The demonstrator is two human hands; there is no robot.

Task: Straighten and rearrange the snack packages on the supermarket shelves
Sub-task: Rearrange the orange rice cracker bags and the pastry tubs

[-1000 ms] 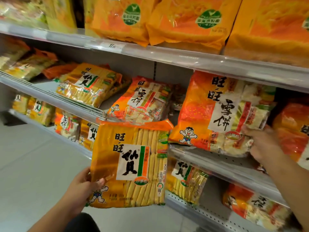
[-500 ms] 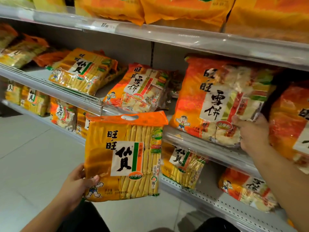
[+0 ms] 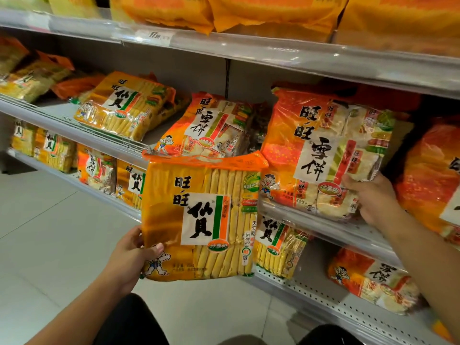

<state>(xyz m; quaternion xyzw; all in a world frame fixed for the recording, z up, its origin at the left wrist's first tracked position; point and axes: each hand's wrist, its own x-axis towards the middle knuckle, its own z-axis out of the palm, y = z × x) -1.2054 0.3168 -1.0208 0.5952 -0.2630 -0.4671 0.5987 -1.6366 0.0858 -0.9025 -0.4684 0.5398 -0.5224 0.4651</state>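
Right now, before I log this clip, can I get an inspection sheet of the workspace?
Surface: grey middle shelf with a clear front rail; its left section is partly bare.
Job's things: yellow package held upright off the shelf, in front of its edge; large orange package leaning back on the middle shelf.
Clutter: more yellow and orange packs lying askew on the middle and lower shelves.
Grip: left hand holds the yellow package's lower left corner, thumb on front; right hand holds the orange package's lower right corner.
Cables: nothing seen.
Surroundings: top shelf with a price tag; pale tiled floor.
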